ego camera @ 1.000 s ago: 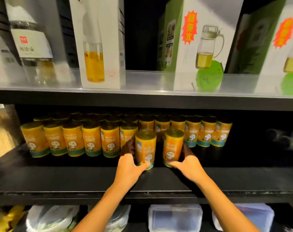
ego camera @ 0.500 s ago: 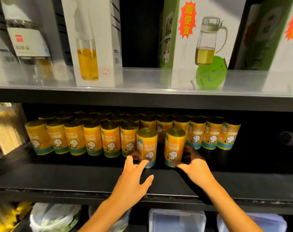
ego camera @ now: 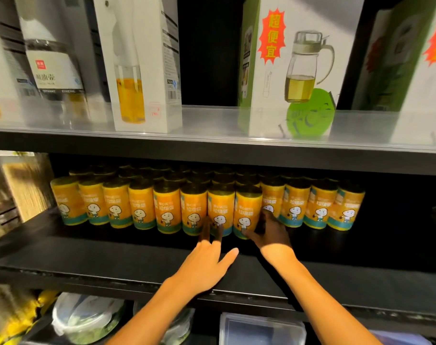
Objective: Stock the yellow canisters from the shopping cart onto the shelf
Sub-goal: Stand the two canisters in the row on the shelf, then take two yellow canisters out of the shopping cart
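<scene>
Reaching onto the black shelf (ego camera: 112,260), my right hand (ego camera: 269,232) grips a yellow cylindrical cartoon-labelled canister (ego camera: 246,211); my left hand (ego camera: 207,260), fingers spread loose, touches its left neighbour canister (ego camera: 220,210).

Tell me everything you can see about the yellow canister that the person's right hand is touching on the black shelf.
The yellow cylindrical canister stands upright in the front row on the black shelf, pressed between neighbouring canisters. Its glossy wrapper is orange-yellow with dark Chinese characters, a white round-headed cartoon figure, and a teal band at the base; the top looks dark olive. The right hand cups its right side, fingers against the lower label. The left hand lies open on the shelf in front, its fingertips at the canister to the left.
</scene>
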Action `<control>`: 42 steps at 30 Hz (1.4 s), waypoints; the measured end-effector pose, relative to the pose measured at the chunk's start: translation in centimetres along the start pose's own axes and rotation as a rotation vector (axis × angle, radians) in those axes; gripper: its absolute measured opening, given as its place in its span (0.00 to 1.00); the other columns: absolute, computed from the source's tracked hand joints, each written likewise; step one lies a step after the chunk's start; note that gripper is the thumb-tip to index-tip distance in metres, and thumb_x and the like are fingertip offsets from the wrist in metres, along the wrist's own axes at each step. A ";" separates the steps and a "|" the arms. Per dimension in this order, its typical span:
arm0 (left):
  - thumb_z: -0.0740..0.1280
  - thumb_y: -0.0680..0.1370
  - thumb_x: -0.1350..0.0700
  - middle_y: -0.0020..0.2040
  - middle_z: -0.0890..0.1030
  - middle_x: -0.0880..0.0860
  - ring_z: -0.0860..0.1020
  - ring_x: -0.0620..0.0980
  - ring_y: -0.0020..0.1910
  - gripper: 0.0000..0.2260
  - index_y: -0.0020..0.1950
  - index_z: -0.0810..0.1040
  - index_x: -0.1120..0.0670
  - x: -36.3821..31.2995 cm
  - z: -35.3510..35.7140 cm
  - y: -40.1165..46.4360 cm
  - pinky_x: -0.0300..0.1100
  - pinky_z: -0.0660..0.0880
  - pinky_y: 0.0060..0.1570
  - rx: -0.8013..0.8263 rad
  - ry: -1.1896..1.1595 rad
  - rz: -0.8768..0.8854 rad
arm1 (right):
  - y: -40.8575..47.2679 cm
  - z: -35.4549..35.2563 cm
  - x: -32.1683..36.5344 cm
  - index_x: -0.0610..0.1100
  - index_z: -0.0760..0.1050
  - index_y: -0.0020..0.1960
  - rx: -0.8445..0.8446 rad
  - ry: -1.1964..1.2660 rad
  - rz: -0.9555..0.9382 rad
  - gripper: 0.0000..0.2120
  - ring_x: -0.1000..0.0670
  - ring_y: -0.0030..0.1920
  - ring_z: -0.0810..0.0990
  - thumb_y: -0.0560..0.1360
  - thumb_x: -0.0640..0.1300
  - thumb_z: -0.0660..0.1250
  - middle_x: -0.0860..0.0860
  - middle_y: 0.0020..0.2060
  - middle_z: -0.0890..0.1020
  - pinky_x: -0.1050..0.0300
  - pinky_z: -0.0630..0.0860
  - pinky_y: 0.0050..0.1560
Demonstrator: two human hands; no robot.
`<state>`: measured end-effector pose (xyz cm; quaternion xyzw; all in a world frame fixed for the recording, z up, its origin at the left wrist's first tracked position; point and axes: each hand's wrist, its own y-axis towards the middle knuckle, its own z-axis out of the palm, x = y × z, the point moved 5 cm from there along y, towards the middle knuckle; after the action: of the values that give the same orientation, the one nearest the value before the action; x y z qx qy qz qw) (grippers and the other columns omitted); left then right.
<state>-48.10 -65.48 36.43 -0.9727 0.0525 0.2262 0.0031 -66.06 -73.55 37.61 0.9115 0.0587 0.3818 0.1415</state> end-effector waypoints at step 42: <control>0.54 0.79 0.34 0.77 0.66 0.52 0.63 0.54 0.76 0.30 0.74 0.70 0.50 33.6 16.9 -56.7 0.53 0.64 0.74 -0.166 -0.220 -0.591 | -49.4 26.6 4.0 0.57 0.70 0.69 0.939 0.066 -0.145 0.23 0.60 0.70 0.69 0.75 0.56 0.70 0.63 0.69 0.71 0.60 0.66 0.72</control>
<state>-19.72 -11.98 5.46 -0.9125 -0.2516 0.3226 -0.0048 -44.26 -31.24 7.60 0.8578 0.2927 0.3318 -0.2614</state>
